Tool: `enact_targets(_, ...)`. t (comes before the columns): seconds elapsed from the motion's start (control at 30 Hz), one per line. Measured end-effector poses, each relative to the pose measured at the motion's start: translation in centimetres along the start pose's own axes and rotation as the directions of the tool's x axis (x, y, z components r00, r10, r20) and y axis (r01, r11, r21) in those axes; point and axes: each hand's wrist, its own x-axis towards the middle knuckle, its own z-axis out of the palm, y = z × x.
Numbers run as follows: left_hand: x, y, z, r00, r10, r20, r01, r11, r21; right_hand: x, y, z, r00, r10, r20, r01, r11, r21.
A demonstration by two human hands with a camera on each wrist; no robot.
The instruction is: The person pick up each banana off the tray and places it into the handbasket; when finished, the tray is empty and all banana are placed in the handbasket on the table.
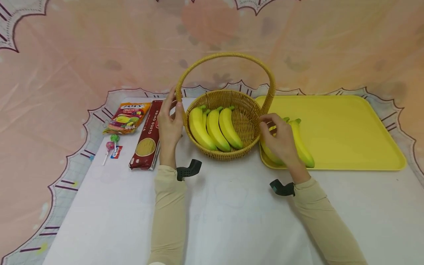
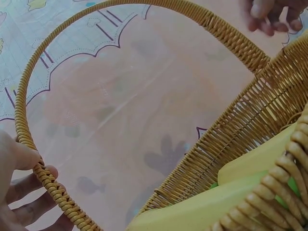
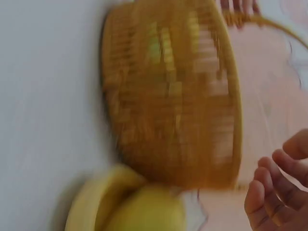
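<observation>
A round wicker basket [image 1: 223, 156] stands at the middle of the table with several bananas [image 1: 216, 130] inside, mostly to its left. My left hand [image 1: 170, 123] grips the lower left part of the tall basket handle [image 1: 226, 55]; in the left wrist view the thumb and fingers wrap the woven handle [image 2: 57, 196]. Just beyond the basket's right rim is my right hand [image 1: 279, 138], above bananas [image 1: 302, 143] that lie on the yellow tray's left end. Its fingers [image 3: 284, 185] are loosely bent with nothing held, apart from the basket in the right wrist view. The hand partly hides those bananas.
The yellow tray [image 1: 347, 132] extends to the right. Left of the basket lie a dark red spaghetti pack [image 1: 145, 138], a Fox's fruits candy bag [image 1: 127, 117], two lollipops [image 1: 110, 145] and a small wrapped sweet [image 1: 116, 152]. A patterned cloth [image 1: 132, 55] hangs behind.
</observation>
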Motion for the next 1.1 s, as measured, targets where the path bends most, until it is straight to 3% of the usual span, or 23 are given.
enact_targets(0.13,-0.1,0.0,0.1,1.000,-0.009,-0.007,0.009,1.000,0.001,-1.1,2.7,-2.8,0.995,0.056,-0.078,-0.059,0.997,-0.047)
enact_targets(0.23,-0.2,-0.1,0.2,1.000,-0.010,-0.011,0.010,1.000,0.008,-2.0,4.6,-4.7,0.988,0.136,-0.067,-0.144,0.982,-0.124)
enact_targets(0.3,-0.3,-0.2,0.4,1.000,-0.004,-0.008,0.004,1.000,0.011,-2.7,5.6,-6.0,0.979,0.202,-0.022,-0.202,0.960,-0.195)
enact_targets(0.4,-0.3,-0.2,0.5,1.000,0.004,-0.009,-0.004,1.000,0.014,-3.5,6.7,-7.4,0.948,0.300,0.109,-0.259,0.922,-0.288)
enact_targets(0.53,-0.2,-0.1,0.4,1.000,0.006,-0.022,-0.006,1.000,0.013,-4.1,7.5,-8.1,0.903,0.352,0.245,-0.269,0.911,-0.314)
enact_targets(0.8,-0.2,-0.4,0.2,1.000,0.007,-0.014,-0.006,1.000,0.003,-5.7,6.4,-8.9,0.933,0.292,0.212,-0.240,0.941,-0.237)
enact_targets(1.0,0.0,-0.4,0.2,0.999,0.033,-0.023,-0.033,0.999,0.009,-7.4,3.6,-8.9,0.958,0.166,0.234,-0.124,0.975,-0.183)
enact_targets(1.1,0.0,-0.5,0.3,1.000,0.022,-0.018,-0.022,1.000,0.014,-8.0,1.9,-8.8,0.960,0.112,0.257,-0.073,0.985,-0.155)
